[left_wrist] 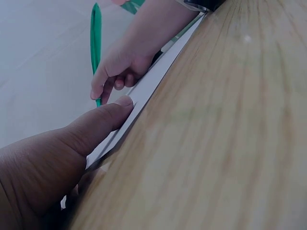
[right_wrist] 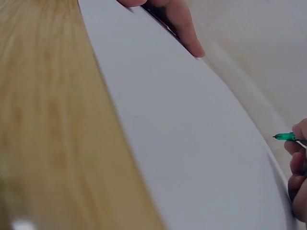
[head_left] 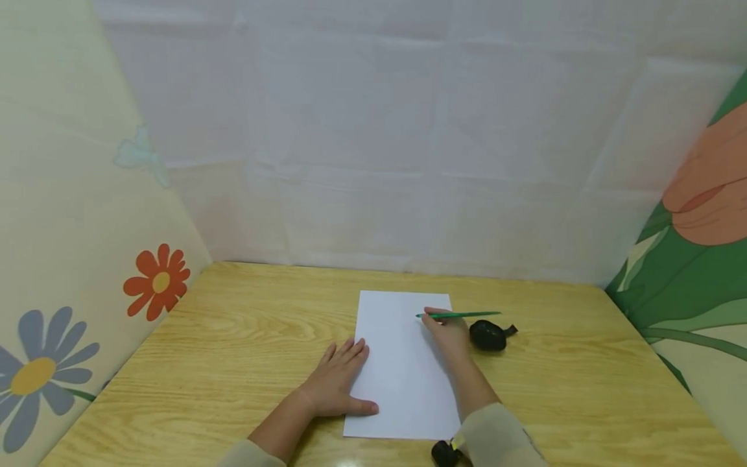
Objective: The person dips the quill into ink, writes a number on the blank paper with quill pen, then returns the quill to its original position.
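Note:
A blank white sheet of paper point(head_left: 403, 376) lies on the wooden table. My left hand point(head_left: 338, 386) rests at its left edge with fingers spread, the thumb lying on the sheet in the left wrist view too. Over the upper right part of the paper, my right hand point(head_left: 449, 336) pinches a green pen point(head_left: 467, 314) near its point. The pen lies almost level in the head view, its point toward the left. From the right wrist, the pen's dark tip point(right_wrist: 275, 137) shows apart from the paper.
A rounded black object with a short tail point(head_left: 488, 336) sits just right of my right hand. Near the paper's bottom edge is a small black item point(head_left: 445, 454) beside my right sleeve. A white cloth backdrop point(head_left: 408, 143) rises behind the table, with flowered cloth on both sides.

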